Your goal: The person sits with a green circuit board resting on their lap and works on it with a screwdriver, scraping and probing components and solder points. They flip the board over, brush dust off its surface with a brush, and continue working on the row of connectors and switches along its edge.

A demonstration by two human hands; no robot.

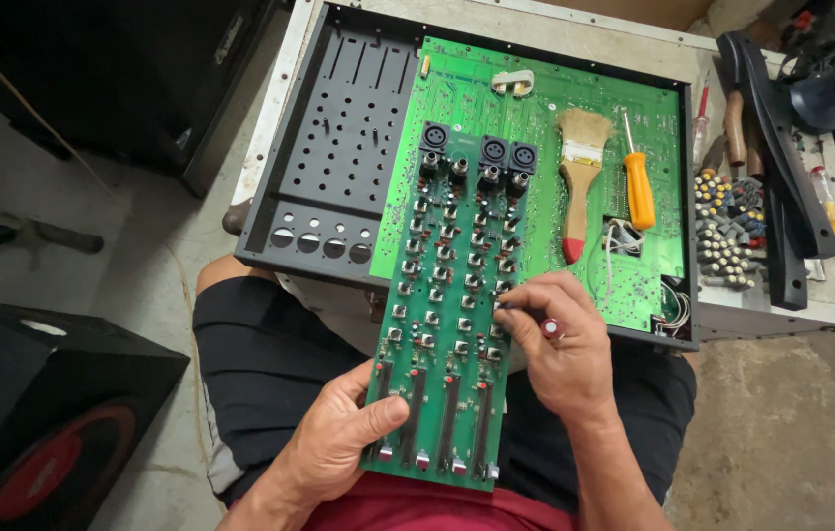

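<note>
Narrow green circuit board [447, 324]: lying lengthwise across the seated person's lap, its far end leaning over the open metal case [339, 147]; rows of small knobs' stems and four long sliders near the close end

Left hand [339, 442]: gripping the board's near left corner, thumb lying across the top face beside the sliders, fingers curling underneath; grip closed on the board

Right hand [555, 344]: resting on the board's right edge about midway along, fingertips pinching at a small part there; a small red cap [551, 327] is sitting between the fingers; grip narrow, holding the cap

Open metal case: sitting on the bench [781, 305] ahead of the person's knees, black perforated panel on the left, a large green main board [555, 108] filling the rest

Paintbrush [582, 172]: wooden handle with a red tip, pale bristles, lying on the main board

Screwdriver [638, 177]: orange handle, lying just beside the paintbrush on its right

Pile of small knobs [727, 226]: grey, yellow, blue and red, heaped at the right of the case

Black curved plastic piece [776, 167]: lying along the right side of the bench

Black speaker box [34, 423]: standing on the floor at the person's left, red ring showing on its cone
</note>
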